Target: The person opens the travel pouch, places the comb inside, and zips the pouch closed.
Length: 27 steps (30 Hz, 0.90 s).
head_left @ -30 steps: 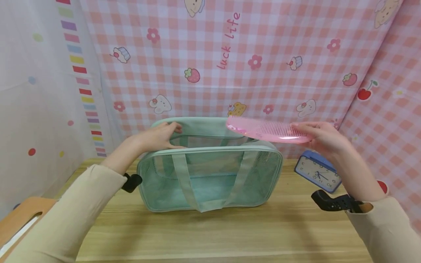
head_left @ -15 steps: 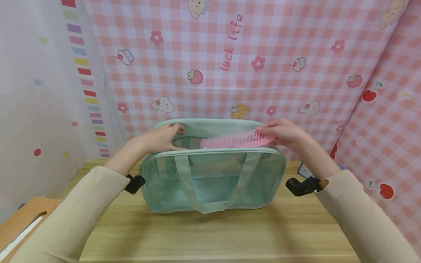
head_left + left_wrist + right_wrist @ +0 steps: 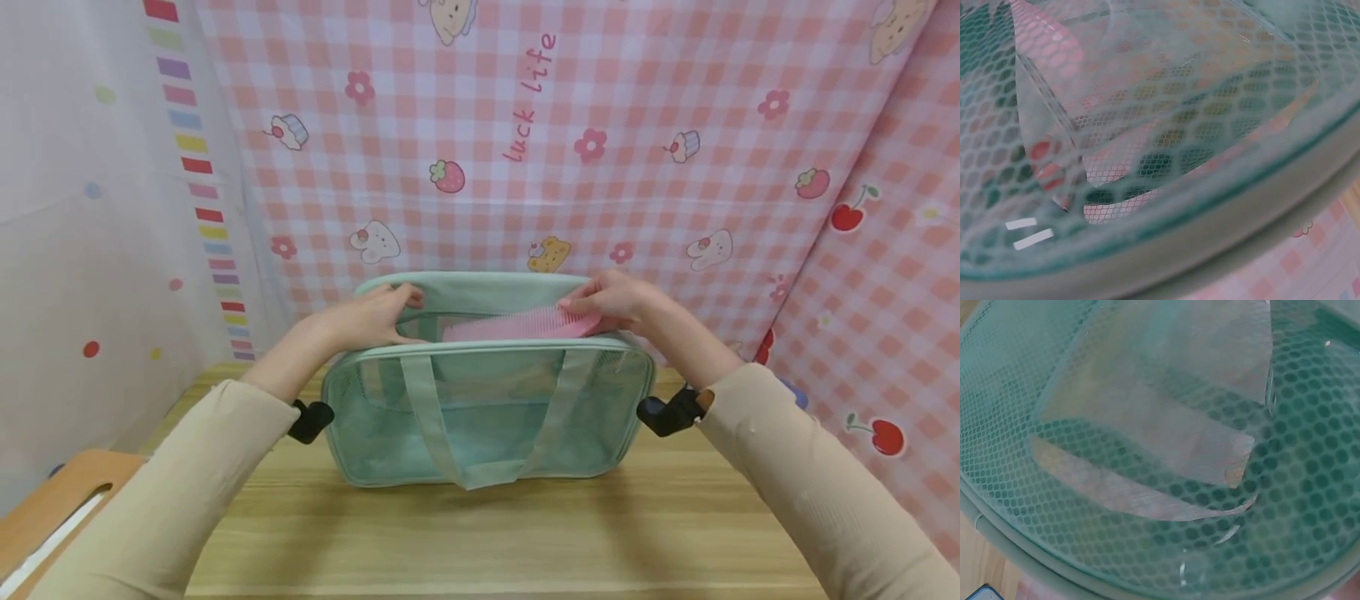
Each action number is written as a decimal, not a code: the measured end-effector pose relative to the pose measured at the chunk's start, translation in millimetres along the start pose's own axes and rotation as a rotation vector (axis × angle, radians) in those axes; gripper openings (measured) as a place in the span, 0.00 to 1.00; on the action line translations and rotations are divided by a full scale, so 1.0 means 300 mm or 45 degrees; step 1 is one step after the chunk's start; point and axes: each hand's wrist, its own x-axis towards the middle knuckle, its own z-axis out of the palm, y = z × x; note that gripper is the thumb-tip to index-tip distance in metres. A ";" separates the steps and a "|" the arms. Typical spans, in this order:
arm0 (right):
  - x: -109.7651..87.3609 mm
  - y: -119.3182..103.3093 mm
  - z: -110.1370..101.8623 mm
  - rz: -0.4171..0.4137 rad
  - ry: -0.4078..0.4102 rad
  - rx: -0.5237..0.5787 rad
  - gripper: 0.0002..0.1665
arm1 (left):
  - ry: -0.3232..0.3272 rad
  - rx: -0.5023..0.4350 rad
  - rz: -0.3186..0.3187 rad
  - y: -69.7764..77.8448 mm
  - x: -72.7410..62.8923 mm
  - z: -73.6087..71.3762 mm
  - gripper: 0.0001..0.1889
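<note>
In the head view a mint-green bag [image 3: 487,417] with clear panels and two strap handles stands upright with its top unzipped. My left hand [image 3: 367,321] rests over the left end of the opening, thumb along the front rim and fingers towards the back rim. Between the rims lies a pink comb [image 3: 517,323], teeth up, its lower edge hidden behind the front rim. At its right end my right hand [image 3: 615,300] pinches it. Both wrist views mainly show the mesh ends of the bag [image 3: 1179,156], [image 3: 1147,450].
The bag stands on a wooden table [image 3: 480,533]. A blue clock [image 3: 798,396] is mostly hidden behind the right sleeve. An orange-brown box-like object [image 3: 82,492] sits at the left edge. Pink checked cloth [image 3: 570,100] hangs close behind the bag.
My right hand has brought the comb leftward and down from above the bag's right end into its opening. My left hand has stayed at the left end.
</note>
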 end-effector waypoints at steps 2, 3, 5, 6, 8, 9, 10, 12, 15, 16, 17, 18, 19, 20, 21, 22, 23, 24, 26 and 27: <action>0.006 0.010 -0.004 -0.028 -0.066 -0.003 0.24 | 0.001 -0.002 0.002 -0.002 -0.001 0.001 0.36; 0.009 0.015 -0.007 -0.047 -0.105 0.003 0.24 | 0.002 -0.002 0.003 -0.002 -0.001 0.001 0.36; 0.013 0.024 -0.014 -0.083 -0.187 0.025 0.25 | 0.006 -0.004 0.007 -0.002 -0.003 0.000 0.35; 0.014 0.029 -0.017 -0.098 -0.222 0.034 0.26 | 0.006 -0.004 0.005 0.000 -0.004 -0.001 0.35; 0.015 0.038 -0.024 -0.119 -0.280 0.058 0.27 | 0.006 -0.008 0.000 0.003 -0.007 -0.001 0.35; 0.015 0.043 -0.027 -0.122 -0.301 0.064 0.27 | 0.005 -0.011 -0.003 0.004 -0.008 -0.002 0.35; 0.016 0.049 -0.029 -0.124 -0.319 0.070 0.28 | 0.005 -0.013 -0.004 0.006 -0.009 -0.002 0.35; 0.018 0.061 -0.033 -0.123 -0.352 0.092 0.28 | 0.004 -0.014 -0.008 0.007 -0.009 -0.002 0.36; 0.023 0.081 -0.032 -0.106 -0.396 0.120 0.28 | 0.005 -0.010 -0.004 0.008 -0.009 0.001 0.35; 0.026 0.087 -0.031 -0.108 -0.413 0.129 0.28 | 0.006 -0.011 -0.005 0.008 -0.009 0.002 0.35; 0.027 0.091 -0.028 -0.111 -0.429 0.135 0.29 | 0.006 -0.010 -0.006 0.008 -0.009 0.003 0.35; 0.028 0.095 -0.027 -0.115 -0.440 0.130 0.29 | 0.007 -0.009 -0.006 0.009 -0.008 0.003 0.35; 0.028 0.098 -0.025 -0.116 -0.445 0.128 0.29 | 0.007 -0.010 -0.006 0.010 -0.008 0.004 0.35; 0.028 0.100 -0.024 -0.118 -0.445 0.126 0.29 | 0.007 -0.001 -0.003 0.011 -0.008 0.004 0.34; 0.026 0.101 -0.024 -0.117 -0.437 0.120 0.29 | 0.006 0.004 -0.005 0.010 -0.007 0.005 0.34; 0.025 0.102 -0.023 -0.119 -0.430 0.112 0.29 | 0.006 0.013 -0.003 0.010 -0.007 0.005 0.34; 0.023 0.102 -0.023 -0.117 -0.422 0.106 0.29 | 0.007 0.023 -0.002 0.010 -0.006 0.005 0.35; 0.021 0.102 -0.023 -0.110 -0.418 0.103 0.30 | 0.007 0.032 -0.002 0.010 -0.006 0.006 0.35; 0.018 0.103 -0.024 -0.096 -0.415 0.104 0.31 | 0.008 0.048 -0.001 0.009 -0.006 0.006 0.35; 0.017 0.104 -0.024 -0.094 -0.419 0.102 0.31 | 0.008 0.044 -0.004 0.008 -0.006 0.006 0.35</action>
